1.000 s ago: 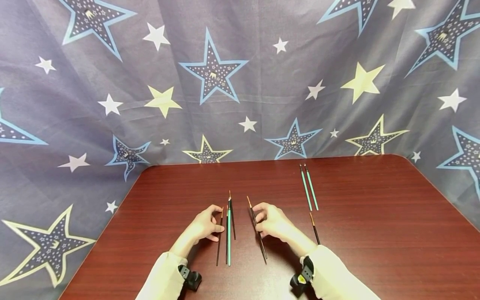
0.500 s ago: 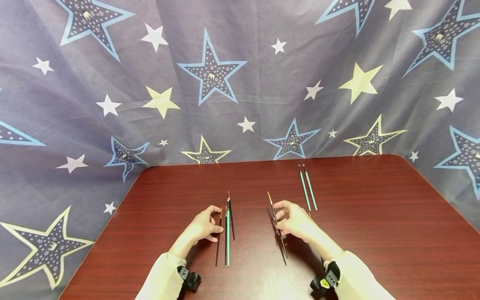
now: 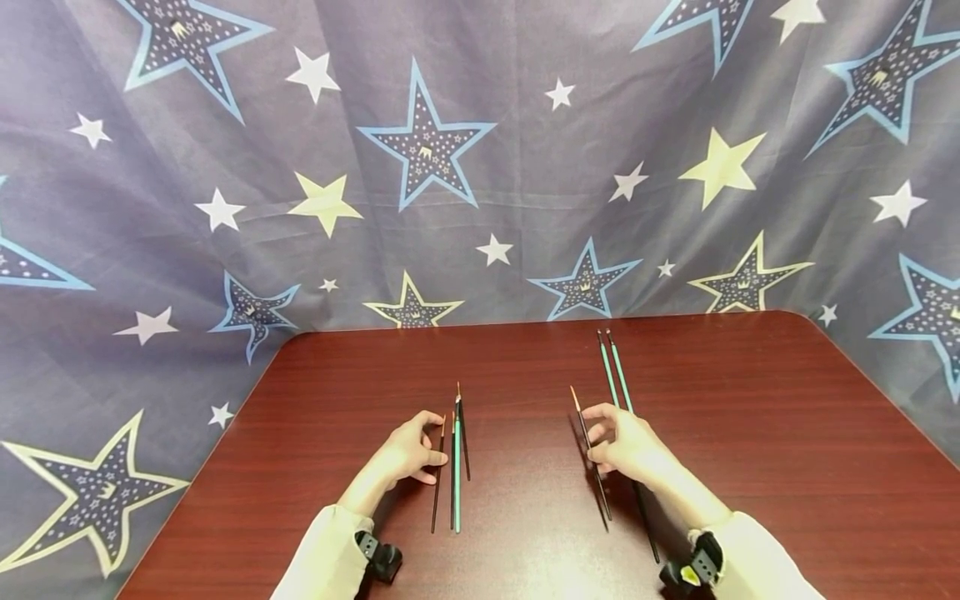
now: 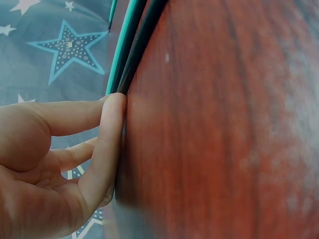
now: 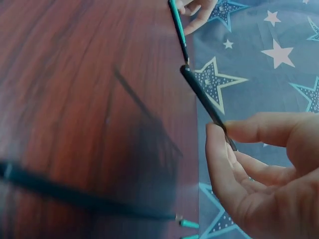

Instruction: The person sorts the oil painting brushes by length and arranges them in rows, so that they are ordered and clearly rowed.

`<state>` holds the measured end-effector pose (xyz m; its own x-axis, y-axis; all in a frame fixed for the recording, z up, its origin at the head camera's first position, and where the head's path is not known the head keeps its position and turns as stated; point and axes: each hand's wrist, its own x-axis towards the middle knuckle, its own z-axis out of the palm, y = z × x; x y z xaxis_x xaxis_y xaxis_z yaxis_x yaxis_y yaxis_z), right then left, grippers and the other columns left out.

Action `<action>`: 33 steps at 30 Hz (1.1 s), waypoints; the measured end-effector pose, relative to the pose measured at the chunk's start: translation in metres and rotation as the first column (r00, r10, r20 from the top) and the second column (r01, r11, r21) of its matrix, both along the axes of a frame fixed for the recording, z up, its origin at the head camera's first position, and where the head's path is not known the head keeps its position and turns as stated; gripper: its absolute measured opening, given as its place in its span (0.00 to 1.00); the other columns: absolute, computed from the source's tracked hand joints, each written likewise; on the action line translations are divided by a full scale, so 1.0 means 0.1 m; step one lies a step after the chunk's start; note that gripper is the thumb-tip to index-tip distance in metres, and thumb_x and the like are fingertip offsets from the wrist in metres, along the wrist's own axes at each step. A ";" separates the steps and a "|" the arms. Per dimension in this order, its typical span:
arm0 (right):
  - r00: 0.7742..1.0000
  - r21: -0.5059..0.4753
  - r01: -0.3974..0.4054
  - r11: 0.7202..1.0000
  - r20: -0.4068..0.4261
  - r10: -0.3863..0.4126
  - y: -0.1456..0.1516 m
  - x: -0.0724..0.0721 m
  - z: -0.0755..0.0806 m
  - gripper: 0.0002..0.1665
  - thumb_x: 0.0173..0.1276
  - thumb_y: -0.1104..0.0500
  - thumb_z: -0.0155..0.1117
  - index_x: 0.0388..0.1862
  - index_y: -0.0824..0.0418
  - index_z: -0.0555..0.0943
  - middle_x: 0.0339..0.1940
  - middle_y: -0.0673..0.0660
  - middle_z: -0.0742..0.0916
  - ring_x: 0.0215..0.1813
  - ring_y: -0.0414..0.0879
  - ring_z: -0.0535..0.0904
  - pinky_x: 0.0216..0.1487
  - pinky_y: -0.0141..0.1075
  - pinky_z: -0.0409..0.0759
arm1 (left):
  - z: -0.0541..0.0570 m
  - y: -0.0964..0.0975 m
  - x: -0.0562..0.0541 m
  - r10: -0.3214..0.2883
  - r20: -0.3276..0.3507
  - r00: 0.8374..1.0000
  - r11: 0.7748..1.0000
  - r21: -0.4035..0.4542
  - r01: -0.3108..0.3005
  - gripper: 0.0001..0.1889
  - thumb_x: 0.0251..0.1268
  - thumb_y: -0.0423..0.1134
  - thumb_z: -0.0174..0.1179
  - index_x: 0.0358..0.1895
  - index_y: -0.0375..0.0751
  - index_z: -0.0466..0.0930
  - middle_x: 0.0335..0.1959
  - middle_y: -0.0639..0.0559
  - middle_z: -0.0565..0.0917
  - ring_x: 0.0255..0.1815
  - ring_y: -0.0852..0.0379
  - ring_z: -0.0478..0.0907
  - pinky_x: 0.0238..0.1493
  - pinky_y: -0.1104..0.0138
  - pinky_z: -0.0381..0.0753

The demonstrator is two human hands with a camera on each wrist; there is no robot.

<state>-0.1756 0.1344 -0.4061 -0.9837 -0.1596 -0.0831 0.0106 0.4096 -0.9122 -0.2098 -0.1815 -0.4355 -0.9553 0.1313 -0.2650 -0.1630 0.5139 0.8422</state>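
Nearest, a stray dark brush [image 3: 646, 521] lies partly under the right forearm [image 3: 686, 492]; the right hand [image 3: 626, 437] pinches the held brush [image 3: 602, 492] at its left, raised off the table [image 3: 525, 358], long axis near-to-far, tip leaning left; the left hand [image 3: 405, 450], well apart, touches the outer dark brush [image 3: 436, 504], pinch or mere touch cannot be told; farthest, the teal pair [image 3: 621, 375], nearer the right hand.

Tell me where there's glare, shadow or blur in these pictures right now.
Head view: pale glare on the table near the bottom, a thin shadow beside the right hand's brush; right wrist view: a soft, dark shadow on the table, the lower-left brush blurred; left wrist view: table hazy and soft toward the right edge.
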 end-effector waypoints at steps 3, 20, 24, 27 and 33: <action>1.000 0.017 0.008 1.000 0.005 -0.008 0.08 0.02 -0.01 0.30 0.49 0.74 0.61 0.54 0.68 0.71 0.31 0.60 0.79 0.23 0.45 0.79 0.24 0.37 0.84 | -0.01 0.00 -0.01 0.001 0.002 1.000 1.000 0.004 -0.001 0.30 0.49 0.22 0.62 0.58 0.38 0.65 0.26 0.47 0.65 0.16 0.58 0.70 0.18 0.64 0.84; 0.998 0.042 0.042 0.998 0.034 -0.044 0.54 0.18 -0.08 0.30 0.49 0.72 0.62 0.55 0.71 0.69 0.31 0.60 0.78 0.29 0.46 0.80 0.27 0.36 0.85 | 0.00 0.02 -0.02 0.012 0.005 1.000 1.000 0.002 -0.012 0.29 0.49 0.22 0.62 0.58 0.39 0.66 0.27 0.46 0.65 0.17 0.57 0.70 0.18 0.65 0.84; 0.997 0.068 0.041 0.997 0.056 -0.045 0.62 0.24 -0.10 0.30 0.50 0.72 0.63 0.55 0.72 0.68 0.32 0.60 0.77 0.31 0.47 0.81 0.29 0.38 0.85 | 0.01 0.02 -0.01 0.006 0.015 1.000 1.000 0.000 -0.006 0.30 0.49 0.22 0.62 0.58 0.39 0.66 0.28 0.46 0.65 0.17 0.57 0.71 0.18 0.64 0.84; 0.996 0.084 0.037 0.996 0.077 -0.044 0.64 0.28 -0.10 0.31 0.50 0.73 0.64 0.55 0.72 0.68 0.32 0.60 0.76 0.31 0.48 0.81 0.30 0.39 0.86 | 0.02 0.02 -0.01 -0.001 0.018 1.000 1.000 -0.013 0.001 0.30 0.49 0.23 0.62 0.58 0.39 0.65 0.27 0.46 0.65 0.17 0.57 0.72 0.18 0.64 0.84; 0.995 0.063 0.029 0.998 0.096 -0.035 0.64 0.31 -0.14 0.32 0.49 0.73 0.65 0.55 0.72 0.68 0.32 0.60 0.76 0.32 0.48 0.80 0.30 0.40 0.86 | 0.02 0.03 -0.01 0.007 0.012 1.000 1.000 -0.016 -0.007 0.29 0.50 0.23 0.62 0.58 0.39 0.66 0.28 0.46 0.65 0.18 0.57 0.72 0.18 0.64 0.84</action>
<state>-0.1450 0.1988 -0.4204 -0.9751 -0.1196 -0.1866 0.1115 0.4632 -0.8792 -0.2103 -0.1788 -0.4340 -0.9530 0.1203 -0.2782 -0.1764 0.5260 0.8320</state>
